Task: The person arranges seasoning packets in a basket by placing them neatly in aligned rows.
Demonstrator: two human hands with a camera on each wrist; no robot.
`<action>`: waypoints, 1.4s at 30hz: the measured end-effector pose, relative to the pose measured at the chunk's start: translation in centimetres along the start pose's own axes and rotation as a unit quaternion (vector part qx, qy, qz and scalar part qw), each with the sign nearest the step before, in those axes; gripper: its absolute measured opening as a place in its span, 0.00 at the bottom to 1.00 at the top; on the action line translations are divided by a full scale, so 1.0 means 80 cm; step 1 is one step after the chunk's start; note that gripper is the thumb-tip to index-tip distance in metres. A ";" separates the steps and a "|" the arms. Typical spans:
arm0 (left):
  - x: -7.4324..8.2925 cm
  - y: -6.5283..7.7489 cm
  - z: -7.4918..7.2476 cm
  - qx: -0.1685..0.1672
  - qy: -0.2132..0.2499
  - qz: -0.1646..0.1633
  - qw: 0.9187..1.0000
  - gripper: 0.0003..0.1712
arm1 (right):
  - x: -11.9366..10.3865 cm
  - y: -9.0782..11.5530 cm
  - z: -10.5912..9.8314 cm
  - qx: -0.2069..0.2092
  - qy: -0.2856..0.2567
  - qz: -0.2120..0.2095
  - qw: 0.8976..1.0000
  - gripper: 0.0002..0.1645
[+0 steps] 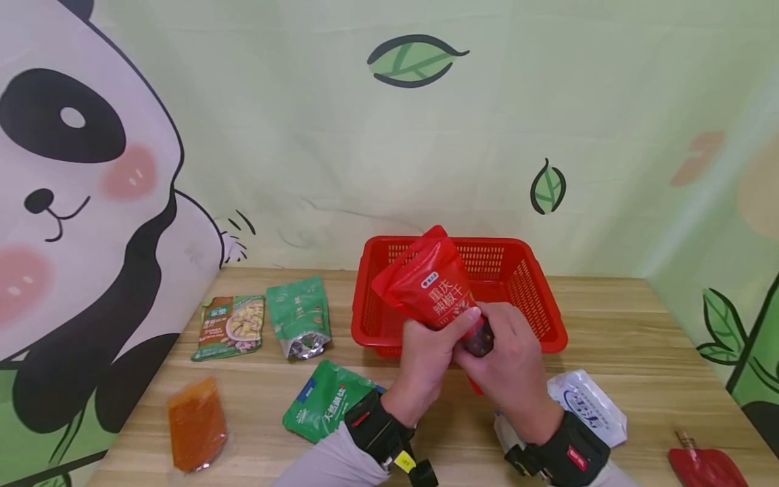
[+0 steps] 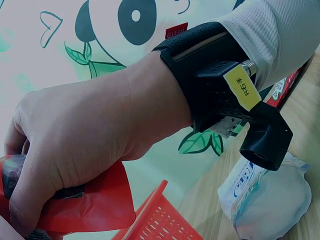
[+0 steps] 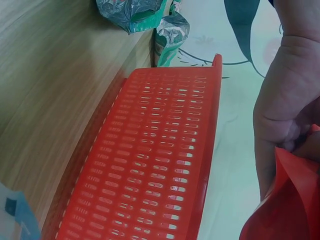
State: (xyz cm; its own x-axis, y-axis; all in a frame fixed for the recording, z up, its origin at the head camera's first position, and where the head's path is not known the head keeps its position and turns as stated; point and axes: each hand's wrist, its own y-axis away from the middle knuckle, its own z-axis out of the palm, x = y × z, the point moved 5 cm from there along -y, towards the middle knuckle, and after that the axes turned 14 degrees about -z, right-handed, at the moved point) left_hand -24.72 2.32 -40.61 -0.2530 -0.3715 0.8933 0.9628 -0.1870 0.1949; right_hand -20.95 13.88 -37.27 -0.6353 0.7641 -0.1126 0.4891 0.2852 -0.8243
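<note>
Both hands hold a red bag of dried chilies (image 1: 435, 277) in front of and above a red plastic basket (image 1: 538, 297). The left hand (image 1: 426, 355) grips the bag's lower left part, its thumb lying across the front. The right hand (image 1: 508, 352) curls round the lower right end, next to a dark see-through patch. The bag tilts, its top leaning up and left. In the left wrist view, a hand (image 2: 85, 135) grips the red bag (image 2: 95, 205). The right wrist view has the basket's slotted side (image 3: 145, 150) beside the bag's edge (image 3: 280, 205).
Left of the basket lie a food packet (image 1: 228, 328), a green pouch (image 1: 299, 314), another green pouch (image 1: 328, 399) and an orange-brown packet (image 1: 197, 426). To the right are a white packet (image 1: 590, 409) and a red spouted pouch (image 1: 706, 467). A printed cloth stands behind the wooden table.
</note>
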 end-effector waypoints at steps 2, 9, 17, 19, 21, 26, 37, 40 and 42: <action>0.000 0.000 -0.001 0.002 0.000 0.003 1.000 0.33 | -0.001 0.000 0.000 0.002 0.001 -0.002 1.000 0.40; 0.000 0.001 -0.002 -0.003 0.008 0.020 1.000 0.33 | -0.002 0.002 0.002 -0.003 0.000 0.006 1.000 0.42; 0.001 0.000 -0.003 -0.007 -0.006 0.025 1.000 0.35 | -0.002 0.001 0.003 -0.013 -0.004 0.019 1.000 0.41; 0.001 -0.001 -0.004 -0.008 -0.013 0.025 1.000 0.35 | -0.001 0.001 0.002 -0.015 -0.013 0.030 0.999 0.41; 0.001 -0.001 -0.004 -0.009 -0.020 0.023 1.000 0.35 | 0.001 0.003 0.002 -0.019 -0.023 0.043 0.999 0.41; 0.001 -0.002 -0.006 -0.009 -0.036 0.022 0.999 0.32 | 0.005 0.006 0.001 -0.042 -0.052 0.072 0.995 0.44; 0.010 -0.007 -0.019 -0.050 -0.102 0.018 0.993 0.34 | 0.027 0.006 -0.011 -0.167 -0.185 0.173 0.953 0.46; 0.012 -0.006 -0.023 -0.059 -0.124 0.006 0.991 0.37 | 0.041 0.004 -0.018 -0.199 -0.242 0.211 0.926 0.43; 0.014 -0.005 -0.024 -0.068 -0.143 0.001 0.987 0.38 | 0.051 0.001 -0.023 -0.210 -0.272 0.231 0.910 0.40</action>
State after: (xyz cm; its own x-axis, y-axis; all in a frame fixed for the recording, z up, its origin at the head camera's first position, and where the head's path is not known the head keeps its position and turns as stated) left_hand -25.59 0.26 -40.45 -0.1951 -0.1029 0.9754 0.9370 -0.3135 0.1544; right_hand -22.38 18.08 -36.78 -0.4505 0.4907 -0.7458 0.8916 0.2897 -0.3480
